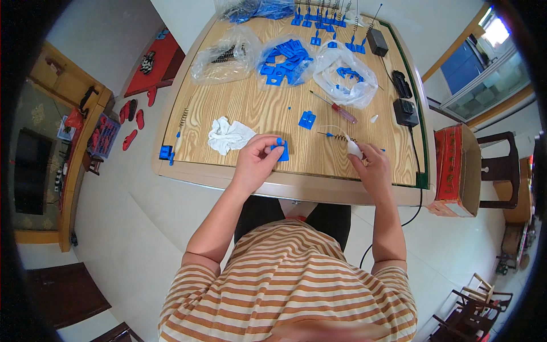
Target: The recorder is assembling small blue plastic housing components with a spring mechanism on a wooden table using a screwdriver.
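Observation:
Near the table's front edge, my left hand (259, 159) is closed on a blue plastic piece (283, 153). Between the fingers of my right hand (373, 168) is a small white glue bottle (354, 149), its thin nozzle pointing up and to the left. A coil spring with a blue tip (340, 137) lies just left of the bottle. Beyond my hands sits another blue plastic part (307, 119). A crumpled white cloth (228, 135) lies left of my left hand.
A screwdriver (343, 113) and a white cap (374, 118) lie farther back. Plastic bags hold springs (228, 54), blue plates (288, 61) and small blue pieces (348, 75). Several finished-looking spring stands (325, 24) fill the back. Black devices (405, 112) line the right edge.

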Demonstrator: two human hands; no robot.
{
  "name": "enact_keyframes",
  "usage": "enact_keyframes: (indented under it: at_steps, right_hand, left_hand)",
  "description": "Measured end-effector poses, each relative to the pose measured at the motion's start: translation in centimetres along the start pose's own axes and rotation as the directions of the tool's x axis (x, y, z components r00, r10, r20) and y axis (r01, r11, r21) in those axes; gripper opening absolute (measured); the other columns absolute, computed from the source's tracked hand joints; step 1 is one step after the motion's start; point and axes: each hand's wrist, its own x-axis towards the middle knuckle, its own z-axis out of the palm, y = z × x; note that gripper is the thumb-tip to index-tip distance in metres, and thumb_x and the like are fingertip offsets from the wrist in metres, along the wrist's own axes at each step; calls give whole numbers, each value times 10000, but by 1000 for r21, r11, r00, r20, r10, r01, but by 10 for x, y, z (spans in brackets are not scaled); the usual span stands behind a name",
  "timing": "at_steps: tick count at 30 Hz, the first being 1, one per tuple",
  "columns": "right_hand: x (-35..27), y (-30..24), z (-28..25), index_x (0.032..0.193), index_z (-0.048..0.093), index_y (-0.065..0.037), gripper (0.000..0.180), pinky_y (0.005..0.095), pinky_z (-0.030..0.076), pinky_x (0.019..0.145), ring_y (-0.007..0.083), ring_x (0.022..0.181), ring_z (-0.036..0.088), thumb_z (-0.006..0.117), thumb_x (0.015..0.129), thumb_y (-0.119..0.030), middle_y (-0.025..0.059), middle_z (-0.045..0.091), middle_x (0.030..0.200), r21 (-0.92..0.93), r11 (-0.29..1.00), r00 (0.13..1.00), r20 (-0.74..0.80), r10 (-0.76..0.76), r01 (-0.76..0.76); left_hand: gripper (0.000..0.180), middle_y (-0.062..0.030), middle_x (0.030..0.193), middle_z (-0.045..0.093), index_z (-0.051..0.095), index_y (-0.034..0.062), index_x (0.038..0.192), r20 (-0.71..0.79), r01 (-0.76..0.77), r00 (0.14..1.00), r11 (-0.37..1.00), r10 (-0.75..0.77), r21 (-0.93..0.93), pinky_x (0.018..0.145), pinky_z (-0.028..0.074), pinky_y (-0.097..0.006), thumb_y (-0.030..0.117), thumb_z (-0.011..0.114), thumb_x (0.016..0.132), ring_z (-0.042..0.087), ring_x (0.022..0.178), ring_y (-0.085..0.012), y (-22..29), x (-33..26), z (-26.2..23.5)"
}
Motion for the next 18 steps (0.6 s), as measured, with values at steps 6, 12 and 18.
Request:
enact_keyframes:
  at_steps: [6,12,18]
  right_hand:
    - [32,28,-13,1003,653,7,241,275,464,672,117,720,574,710,816,-133,48,630,781,126,932,935,-64,350,-340]
    - [66,102,-9,893,630,26,222,276,420,567,109,613,511,709,795,-156,39,576,678,255,934,922,-231,311,-251]
    - [64,130,2,819,627,26,223,287,411,531,118,574,512,735,776,-164,36,567,658,171,943,920,-226,319,-285]
  left_hand:
    - [172,-107,1078,639,674,23,995,-11,-127,991,945,136,301,796,492,-308,68,681,829,607,905,-191,-19,9,0]
    - [165,-119,1098,655,683,38,966,45,-243,966,832,255,498,896,464,-363,77,696,807,588,1023,-274,-42,14,6]
    - [168,-118,1067,657,683,35,947,65,-298,948,799,311,523,895,448,-384,99,699,792,580,1021,-293,-44,15,6]
